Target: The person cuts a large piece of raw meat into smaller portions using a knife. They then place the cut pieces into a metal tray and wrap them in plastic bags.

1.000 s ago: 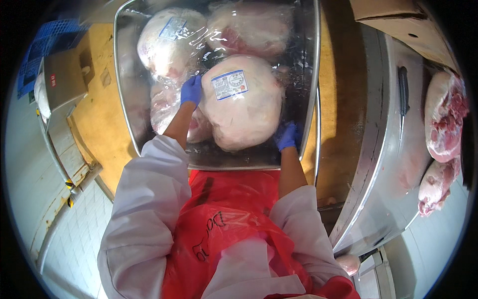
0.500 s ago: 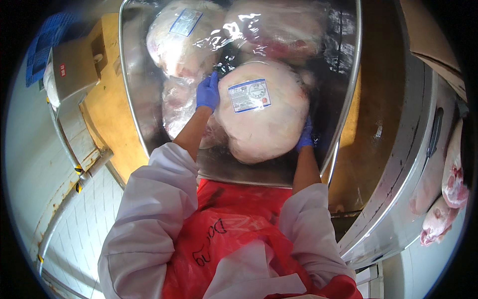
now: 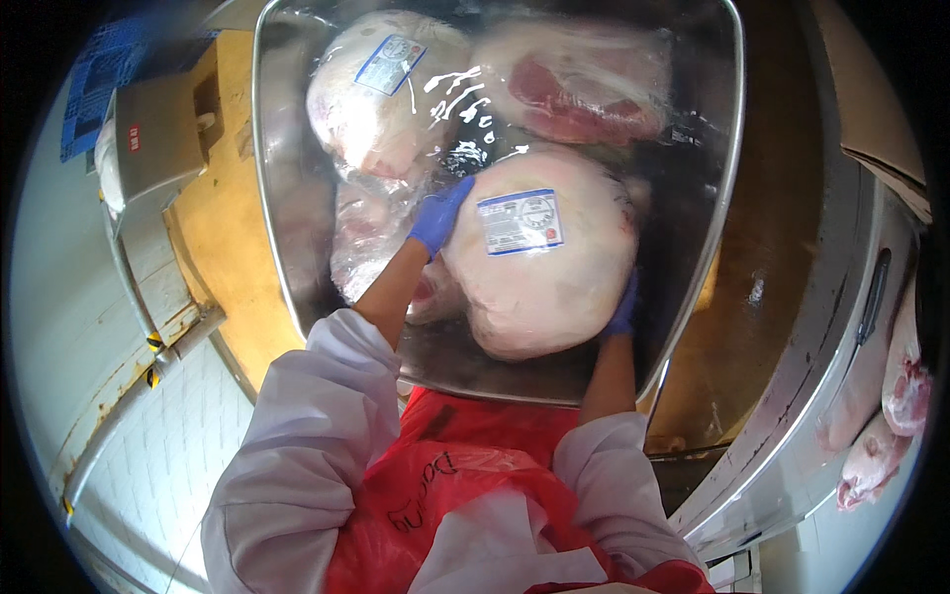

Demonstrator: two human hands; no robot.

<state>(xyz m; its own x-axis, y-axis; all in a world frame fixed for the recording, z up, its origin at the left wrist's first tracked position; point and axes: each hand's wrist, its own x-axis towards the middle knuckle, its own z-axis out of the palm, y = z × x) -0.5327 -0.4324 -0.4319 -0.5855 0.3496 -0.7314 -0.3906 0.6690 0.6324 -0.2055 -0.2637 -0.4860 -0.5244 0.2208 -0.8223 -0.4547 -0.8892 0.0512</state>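
Note:
Inside a steel tub (image 3: 734, 119), a big, pale, rounded meat cut (image 3: 534, 292) with a blue-edged label lies under glossy clear liquid or film. My left hand (image 3: 440, 213), in a blue glove, grips its left side with fingers together. My gloved right hand (image 3: 621, 302) holds the cut's right edge, partly hidden beneath it. Behind are a labelled pale cut (image 3: 351, 109) and a redder cut (image 3: 554, 89). Another wrapped piece (image 3: 361, 233) sits to the left, under my left wrist.
A steel bench (image 3: 816, 411) on the right bears a dark-handled knife (image 3: 871, 302) and raw cuts (image 3: 896, 391), below a cardboard box (image 3: 866, 109). At left are a blue crate (image 3: 94, 84), a steel box (image 3: 153, 134), a tubular rail (image 3: 134, 287) and a yellow board (image 3: 208, 267).
The tub, cuts and surroundings sit lower and further right in the picture. My hands stay on the large cut; my right hand is now further under its edge.

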